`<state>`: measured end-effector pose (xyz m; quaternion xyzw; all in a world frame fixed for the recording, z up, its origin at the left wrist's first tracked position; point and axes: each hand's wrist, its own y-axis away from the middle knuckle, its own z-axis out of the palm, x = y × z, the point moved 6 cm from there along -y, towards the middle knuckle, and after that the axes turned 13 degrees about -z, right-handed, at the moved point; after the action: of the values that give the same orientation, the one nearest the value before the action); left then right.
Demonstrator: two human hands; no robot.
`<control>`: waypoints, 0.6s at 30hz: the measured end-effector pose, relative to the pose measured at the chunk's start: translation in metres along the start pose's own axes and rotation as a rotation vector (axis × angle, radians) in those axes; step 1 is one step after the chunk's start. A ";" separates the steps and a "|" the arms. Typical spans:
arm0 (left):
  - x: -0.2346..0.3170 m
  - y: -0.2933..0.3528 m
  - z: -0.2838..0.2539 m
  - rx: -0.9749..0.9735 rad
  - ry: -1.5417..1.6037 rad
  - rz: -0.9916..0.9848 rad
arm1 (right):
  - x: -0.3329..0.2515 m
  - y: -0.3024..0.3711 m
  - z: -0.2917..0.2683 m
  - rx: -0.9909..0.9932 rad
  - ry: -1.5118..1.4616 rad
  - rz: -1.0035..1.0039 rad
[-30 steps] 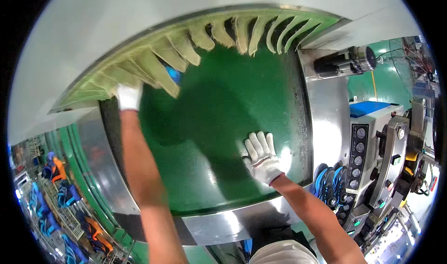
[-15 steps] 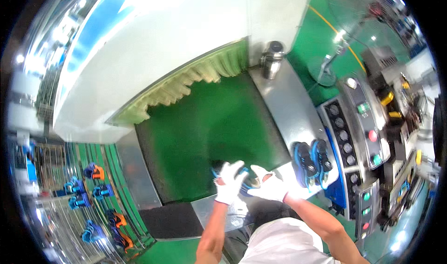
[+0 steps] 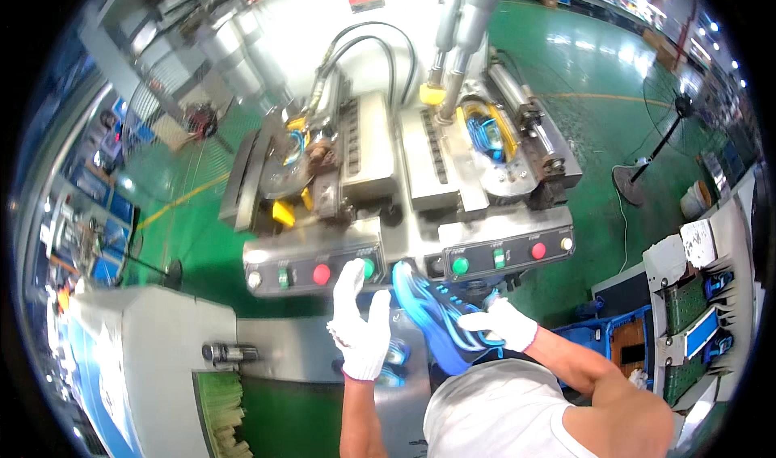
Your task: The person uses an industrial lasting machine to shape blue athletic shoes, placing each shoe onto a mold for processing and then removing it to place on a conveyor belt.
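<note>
My right hand (image 3: 503,326), in a white glove, grips a blue shoe (image 3: 436,316) by its heel end; the toe points away from me, toward the machine's front. My left hand (image 3: 360,325), also white-gloved, is raised with its thumb and fingers apart and nothing between them. Its fingertips overlap the edge of a green button (image 3: 369,269) on the left control panel (image 3: 301,274); whether they touch it I cannot tell. Partly behind the left hand, more blue footwear (image 3: 394,364) lies on the metal ledge (image 3: 283,337).
Ahead stands a two-station machine with a right control panel (image 3: 509,250). Blue footwear (image 3: 485,137) sits in its right station. A steel flask (image 3: 229,352) stands on the ledge by a white housing (image 3: 153,329). A blue crate (image 3: 598,333) and a floor fan (image 3: 629,185) are at the right.
My view has turned right, from the green conveyor belt to the machine. Both hands were together over the belt with a shoe; now they are apart, the right one gripping a blue shoe.
</note>
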<state>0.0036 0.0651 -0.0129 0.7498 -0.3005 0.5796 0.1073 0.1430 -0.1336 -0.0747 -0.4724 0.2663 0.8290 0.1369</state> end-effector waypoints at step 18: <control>-0.050 -0.292 0.483 -0.002 -0.655 -0.102 | 0.000 0.122 -0.255 0.802 0.420 -0.422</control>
<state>0.5526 0.0687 -0.1524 0.9103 -0.2815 0.3015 0.0346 0.2659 -0.3798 -0.1418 -0.5829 0.4846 0.5025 0.4158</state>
